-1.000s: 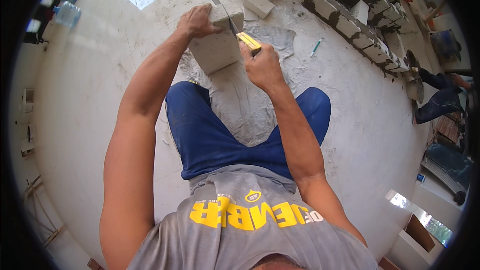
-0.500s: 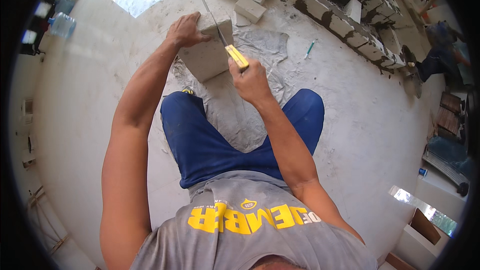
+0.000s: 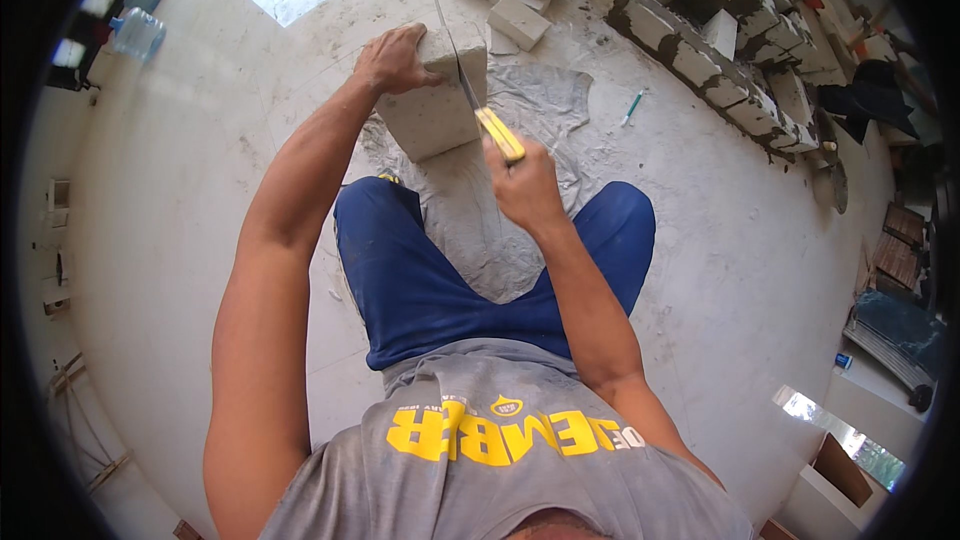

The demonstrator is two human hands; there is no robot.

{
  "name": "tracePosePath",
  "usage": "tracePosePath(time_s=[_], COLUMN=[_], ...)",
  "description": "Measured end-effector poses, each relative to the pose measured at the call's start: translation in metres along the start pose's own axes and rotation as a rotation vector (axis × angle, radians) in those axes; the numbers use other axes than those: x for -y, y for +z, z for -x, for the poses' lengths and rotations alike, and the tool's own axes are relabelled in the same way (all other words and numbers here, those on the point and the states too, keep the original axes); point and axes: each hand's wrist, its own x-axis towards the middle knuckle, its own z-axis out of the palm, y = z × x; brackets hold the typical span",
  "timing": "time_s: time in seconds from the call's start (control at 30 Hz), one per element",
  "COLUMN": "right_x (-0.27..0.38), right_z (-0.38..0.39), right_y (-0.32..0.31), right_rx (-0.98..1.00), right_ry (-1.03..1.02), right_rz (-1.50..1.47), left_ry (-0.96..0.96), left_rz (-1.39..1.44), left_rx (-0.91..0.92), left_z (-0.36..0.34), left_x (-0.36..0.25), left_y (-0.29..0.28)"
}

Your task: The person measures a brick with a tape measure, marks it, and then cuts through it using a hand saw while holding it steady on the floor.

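Your right hand [image 3: 524, 180] gripped yellow-handled metal saw [image 3: 500, 134]; left hand [image 3: 393, 58] lay open on grey rectangular block [image 3: 430, 122], underside hidden.

Bracing a pale block [image 3: 432, 122] with the spread left hand [image 3: 396, 60]. Gripping a yellow-handled saw [image 3: 500, 135] in the right hand [image 3: 526, 178], with the blade [image 3: 466, 82] running away across the block, just right of the left hand. Seen also, a crumpled sheet [image 3: 548, 100] just beyond the right hand, a slim green pen [image 3: 632, 108] to that hand's right, and loose blocks [image 3: 519, 21] ahead of both hands.
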Motion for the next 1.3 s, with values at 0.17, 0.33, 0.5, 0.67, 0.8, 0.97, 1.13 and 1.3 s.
tracePosePath(time_s=[0.17, 0.33, 0.5, 0.67, 0.8, 0.97, 1.13, 1.3], right_x=[-0.009, 0.003, -0.006, -0.001, 0.008, -0.001, -0.004, -0.013], right_z=[0.143, -0.002, 0.031, 0.139, 0.011, 0.037, 0.148, -0.021], right_y=[-0.029, -0.004, 0.007, -0.031, -0.016, -0.005, -0.037, -0.008], right_rx=[-0.062, -0.018, 0.004, -0.122, 0.021, 0.022, -0.054, -0.072], right_ry=[-0.139, -0.024, -0.033, -0.137, 0.067, 0.009, -0.108, -0.005], right_rz=[-0.045, 0.003, -0.012, -0.048, 0.055, 0.042, -0.082, 0.048], left_ry=[-0.079, 0.029, -0.008, -0.094, 0.045, -0.025, -0.09, -0.002], left_rz=[0.006, -0.039, -0.022, -0.019, -0.052, -0.049, -0.06, -0.038], left_rx=[-0.015, 0.08, -0.012, 0.123, 0.08, 0.011, -0.007, 0.125], left_z=[0.004, 0.012, 0.008, 0.017, 0.009, 0.003, -0.005, -0.006], left_x=[0.029, -0.014, 0.001, -0.002, -0.029, 0.005, 0.015, -0.039], left_y=[-0.014, -0.007, -0.012, -0.019, -0.004, 0.002, -0.015, -0.007])
